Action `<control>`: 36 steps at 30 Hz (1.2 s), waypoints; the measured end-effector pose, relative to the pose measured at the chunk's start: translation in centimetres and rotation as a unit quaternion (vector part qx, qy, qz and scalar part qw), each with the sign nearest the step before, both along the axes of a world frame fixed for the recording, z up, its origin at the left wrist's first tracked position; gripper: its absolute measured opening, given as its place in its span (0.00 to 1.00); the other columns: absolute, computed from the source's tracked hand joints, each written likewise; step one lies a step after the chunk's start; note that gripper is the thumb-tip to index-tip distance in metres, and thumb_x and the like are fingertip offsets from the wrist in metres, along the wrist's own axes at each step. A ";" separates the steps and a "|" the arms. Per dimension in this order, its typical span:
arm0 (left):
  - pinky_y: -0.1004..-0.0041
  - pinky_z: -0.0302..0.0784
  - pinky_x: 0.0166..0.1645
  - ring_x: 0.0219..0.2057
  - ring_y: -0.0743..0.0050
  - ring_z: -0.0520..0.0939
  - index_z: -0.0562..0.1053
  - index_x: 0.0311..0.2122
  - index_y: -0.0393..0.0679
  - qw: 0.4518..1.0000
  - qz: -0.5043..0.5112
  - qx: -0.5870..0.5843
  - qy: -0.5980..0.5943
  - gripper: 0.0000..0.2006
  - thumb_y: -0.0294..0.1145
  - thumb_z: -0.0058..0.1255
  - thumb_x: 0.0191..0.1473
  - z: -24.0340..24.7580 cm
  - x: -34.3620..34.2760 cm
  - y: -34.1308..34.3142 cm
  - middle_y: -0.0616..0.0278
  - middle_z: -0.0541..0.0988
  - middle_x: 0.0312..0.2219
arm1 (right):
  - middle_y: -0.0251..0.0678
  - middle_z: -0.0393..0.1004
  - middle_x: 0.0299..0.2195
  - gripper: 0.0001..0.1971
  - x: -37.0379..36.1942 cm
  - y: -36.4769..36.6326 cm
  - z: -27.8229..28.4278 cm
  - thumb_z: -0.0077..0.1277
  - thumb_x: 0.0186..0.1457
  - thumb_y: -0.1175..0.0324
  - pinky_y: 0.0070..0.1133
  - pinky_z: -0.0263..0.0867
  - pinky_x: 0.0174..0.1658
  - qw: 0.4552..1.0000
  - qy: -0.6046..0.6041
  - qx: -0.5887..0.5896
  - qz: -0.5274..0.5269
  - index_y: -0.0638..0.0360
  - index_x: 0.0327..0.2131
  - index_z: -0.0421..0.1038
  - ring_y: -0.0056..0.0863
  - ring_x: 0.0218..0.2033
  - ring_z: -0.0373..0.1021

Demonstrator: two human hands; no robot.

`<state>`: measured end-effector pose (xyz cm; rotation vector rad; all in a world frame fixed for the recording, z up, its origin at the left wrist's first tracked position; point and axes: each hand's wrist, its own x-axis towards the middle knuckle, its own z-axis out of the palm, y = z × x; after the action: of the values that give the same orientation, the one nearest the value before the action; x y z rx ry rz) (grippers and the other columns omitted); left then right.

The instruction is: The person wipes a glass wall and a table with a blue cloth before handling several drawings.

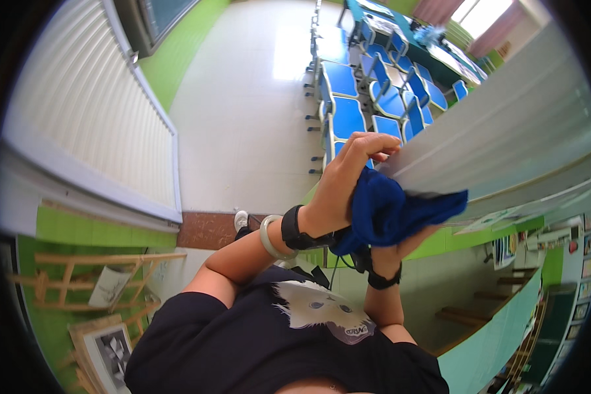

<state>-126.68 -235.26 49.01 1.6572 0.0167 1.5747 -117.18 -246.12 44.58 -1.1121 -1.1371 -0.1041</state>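
A dark blue cloth is bunched up between my hands, against the white door panel on the right. My right hand lies beneath the cloth and grips it; most of its fingers are hidden by the folds. My left hand is raised beside the cloth. Its fingers bend over toward the near edge of the panel, tips apart, and the cloth lies close to its palm. Whether the fingertips touch the panel, I cannot tell. Black bands circle both wrists, and a pale bangle sits on my left forearm.
Another white ribbed door panel stands on the left. Beyond the doorway are rows of blue chairs and a long green table. Wooden easels stand at the lower left. A pale green tabletop is at the lower right.
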 end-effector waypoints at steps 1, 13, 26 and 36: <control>0.69 0.75 0.53 0.47 0.69 0.79 0.65 0.58 0.40 0.999 0.021 -0.009 0.030 0.30 0.33 0.65 0.53 -0.7 -0.4 -0.5 0.56 0.76 0.46 | 0.48 0.38 0.70 0.54 -0.4 0.1 -0.4 0.62 0.53 0.69 0.37 0.41 0.69 1.000 0.009 -0.001 0.028 0.59 0.70 0.29 0.40 0.69 0.44; 0.71 0.75 0.42 0.36 0.61 0.78 0.67 0.57 0.42 0.950 0.194 -0.130 0.208 0.27 0.20 0.56 0.49 -9.3 -4.1 -7.2 0.55 0.73 0.38 | 0.53 0.48 0.67 0.38 -2.3 -2.4 -7.9 0.51 0.60 0.71 0.36 0.41 0.69 0.995 -0.011 -0.093 0.034 0.68 0.68 0.44 0.49 0.69 0.46; 0.59 0.79 0.37 0.35 0.50 0.83 0.74 0.43 0.46 0.824 0.252 -0.065 0.503 0.18 0.33 0.65 0.45 -14.6 -8.8 -18.3 0.53 0.80 0.31 | 0.59 0.37 0.70 0.34 0.2 -12.7 -4.9 0.34 0.56 0.84 0.40 0.36 0.70 0.962 -0.240 -0.118 -0.050 0.72 0.67 0.45 0.57 0.71 0.39; 0.84 0.72 0.34 0.30 0.87 0.74 0.65 0.47 0.45 0.916 -0.060 -0.392 0.066 0.12 0.22 0.51 0.61 -2.3 -5.0 -21.3 0.68 0.76 0.30 | 0.59 0.35 0.71 0.36 10.9 -11.4 1.0 0.33 0.58 0.79 0.46 0.33 0.69 0.947 -0.273 0.052 -0.159 0.62 0.71 0.40 0.60 0.70 0.38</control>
<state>-131.72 -256.56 46.70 1.0866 0.5385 1.1296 -106.28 -257.53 45.62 -1.1991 -1.4064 -0.7559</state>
